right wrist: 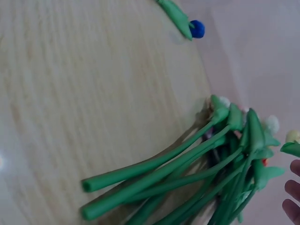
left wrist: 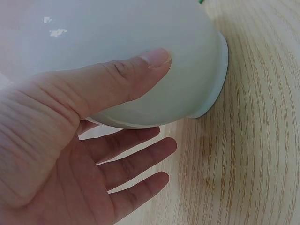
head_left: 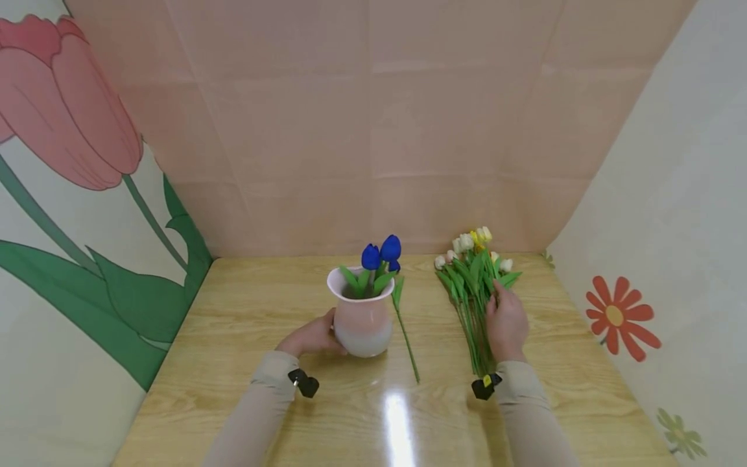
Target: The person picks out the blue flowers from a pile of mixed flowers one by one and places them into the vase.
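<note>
A pink and white vase (head_left: 363,327) stands on the wooden table with blue tulips (head_left: 380,251) and green leaves in it. My left hand (head_left: 315,336) holds the vase's lower left side. In the left wrist view, the thumb (left wrist: 126,79) lies across the pale glazed wall, the other fingers reaching round below. To the right lies a bunch of artificial tulips (head_left: 475,285) with white, pink and yellow heads. My right hand (head_left: 508,321) is at the bunch's right side, near the leaves. Only its fingertips (right wrist: 293,187) show in the right wrist view, beside a leaf.
A single blue tulip (head_left: 407,337) lies between vase and bunch, its stem pointing toward me. Behind the table (head_left: 262,285) rises a pink cloth backdrop (head_left: 367,130). Flower-printed panels flank both sides. In the right wrist view, thick green stem ends (right wrist: 126,176) point left.
</note>
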A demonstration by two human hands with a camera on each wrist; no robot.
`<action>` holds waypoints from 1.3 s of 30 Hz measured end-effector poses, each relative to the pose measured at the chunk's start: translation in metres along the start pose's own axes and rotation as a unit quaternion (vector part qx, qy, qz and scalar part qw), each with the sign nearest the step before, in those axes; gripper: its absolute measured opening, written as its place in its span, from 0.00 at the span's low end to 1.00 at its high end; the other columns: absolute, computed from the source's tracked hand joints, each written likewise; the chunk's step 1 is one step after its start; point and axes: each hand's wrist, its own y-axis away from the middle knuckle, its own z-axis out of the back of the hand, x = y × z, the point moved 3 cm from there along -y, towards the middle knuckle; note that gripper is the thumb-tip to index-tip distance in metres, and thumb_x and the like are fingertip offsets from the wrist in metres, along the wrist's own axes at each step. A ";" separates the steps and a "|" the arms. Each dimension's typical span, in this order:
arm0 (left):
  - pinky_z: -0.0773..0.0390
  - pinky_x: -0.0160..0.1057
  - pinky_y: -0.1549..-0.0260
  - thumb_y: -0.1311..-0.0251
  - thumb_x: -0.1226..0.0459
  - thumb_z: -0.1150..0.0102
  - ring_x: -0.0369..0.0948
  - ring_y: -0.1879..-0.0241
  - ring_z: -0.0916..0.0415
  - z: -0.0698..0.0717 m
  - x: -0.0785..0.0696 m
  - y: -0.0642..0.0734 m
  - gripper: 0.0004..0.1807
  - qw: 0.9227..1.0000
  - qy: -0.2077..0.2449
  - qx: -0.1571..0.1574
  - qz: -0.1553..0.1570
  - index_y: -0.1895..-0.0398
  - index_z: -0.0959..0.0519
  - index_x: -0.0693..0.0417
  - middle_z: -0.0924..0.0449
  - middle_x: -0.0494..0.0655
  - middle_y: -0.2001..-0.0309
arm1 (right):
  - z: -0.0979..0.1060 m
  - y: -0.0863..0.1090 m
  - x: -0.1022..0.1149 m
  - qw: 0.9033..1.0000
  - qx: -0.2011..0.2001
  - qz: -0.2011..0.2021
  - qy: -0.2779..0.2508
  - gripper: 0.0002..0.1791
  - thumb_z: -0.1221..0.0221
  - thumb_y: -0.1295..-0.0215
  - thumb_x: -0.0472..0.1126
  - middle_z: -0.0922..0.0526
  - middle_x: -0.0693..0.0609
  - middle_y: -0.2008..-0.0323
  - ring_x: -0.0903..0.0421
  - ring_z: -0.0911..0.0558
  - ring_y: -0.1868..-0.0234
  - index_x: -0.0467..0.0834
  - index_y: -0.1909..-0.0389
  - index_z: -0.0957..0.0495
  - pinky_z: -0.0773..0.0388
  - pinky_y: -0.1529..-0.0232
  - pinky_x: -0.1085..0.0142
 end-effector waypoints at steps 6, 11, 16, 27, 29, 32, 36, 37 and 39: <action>0.33 0.51 0.38 0.56 0.69 0.25 0.50 0.41 0.31 -0.001 -0.001 0.000 0.51 1.000 0.003 0.000 0.001 0.30 0.45 0.60 0.32 0.57 0.37 | -0.010 0.006 -0.013 1.000 0.005 -0.011 0.014 0.21 0.44 0.34 0.35 0.19 0.35 0.53 0.34 0.20 0.64 0.45 0.40 0.25 0.27 0.73 0.42; 0.32 0.50 0.39 0.56 0.69 0.26 0.49 0.42 0.30 -0.001 -0.002 -0.001 0.50 1.000 0.000 0.001 -0.003 0.30 0.45 0.61 0.31 0.57 0.38 | -0.019 0.010 -0.020 0.999 -0.007 0.011 0.029 0.21 0.43 0.38 0.33 0.18 0.35 0.67 0.37 0.23 0.73 0.45 0.43 0.22 0.30 0.76 0.45; 0.31 0.50 0.40 0.57 0.70 0.26 0.49 0.43 0.29 0.000 -0.003 0.000 0.52 1.000 0.002 0.001 -0.005 0.28 0.46 0.60 0.31 0.57 0.38 | -0.023 0.013 -0.020 0.999 -0.014 0.037 0.036 0.23 0.41 0.43 0.30 0.18 0.35 0.70 0.37 0.24 0.75 0.43 0.45 0.21 0.31 0.75 0.44; 0.36 0.53 0.35 0.56 0.69 0.26 0.51 0.38 0.34 0.000 -0.003 -0.001 0.53 1.000 0.005 0.007 0.001 0.27 0.48 0.59 0.34 0.57 0.35 | -0.017 0.013 -0.009 0.998 -0.024 0.049 0.006 0.28 0.37 0.42 0.38 0.22 0.36 0.45 0.34 0.23 0.50 0.44 0.38 0.26 0.29 0.56 0.39; 0.36 0.53 0.35 0.56 0.68 0.25 0.51 0.37 0.34 0.000 -0.003 0.000 0.54 1.000 0.007 0.008 0.002 0.27 0.48 0.58 0.34 0.57 0.34 | -0.015 0.010 -0.002 0.998 -0.025 0.058 0.001 0.31 0.37 0.42 0.41 0.26 0.36 0.40 0.33 0.26 0.43 0.44 0.36 0.29 0.31 0.50 0.38; 0.36 0.53 0.35 0.56 0.67 0.25 0.51 0.37 0.34 0.000 -0.004 0.001 0.54 1.000 0.008 0.007 0.003 0.27 0.48 0.58 0.34 0.57 0.34 | -0.010 0.007 0.012 0.996 -0.026 0.081 -0.006 0.36 0.36 0.43 0.44 0.30 0.34 0.37 0.33 0.29 0.41 0.45 0.32 0.33 0.35 0.44 0.37; 0.36 0.53 0.35 0.56 0.67 0.25 0.51 0.37 0.34 0.000 -0.004 0.001 0.53 1.000 0.006 0.007 0.001 0.28 0.47 0.59 0.34 0.57 0.35 | -0.005 0.005 0.035 0.992 -0.035 0.119 -0.017 0.39 0.34 0.45 0.45 0.30 0.34 0.37 0.33 0.29 0.42 0.46 0.30 0.35 0.37 0.40 0.36; 0.36 0.53 0.36 0.56 0.67 0.25 0.51 0.37 0.34 0.000 -0.004 0.001 0.53 1.000 0.005 0.008 0.001 0.28 0.47 0.59 0.33 0.57 0.35 | -0.006 0.005 0.040 0.991 -0.038 0.130 -0.019 0.39 0.34 0.45 0.45 0.30 0.34 0.37 0.34 0.28 0.42 0.46 0.30 0.35 0.36 0.41 0.36; 0.35 0.53 0.36 0.56 0.68 0.25 0.51 0.38 0.33 -0.001 -0.004 0.000 0.52 1.000 0.005 0.010 0.000 0.28 0.47 0.59 0.33 0.57 0.36 | -0.008 0.006 0.051 0.987 -0.042 0.151 -0.028 0.38 0.35 0.45 0.45 0.29 0.34 0.38 0.34 0.27 0.43 0.45 0.31 0.34 0.33 0.44 0.37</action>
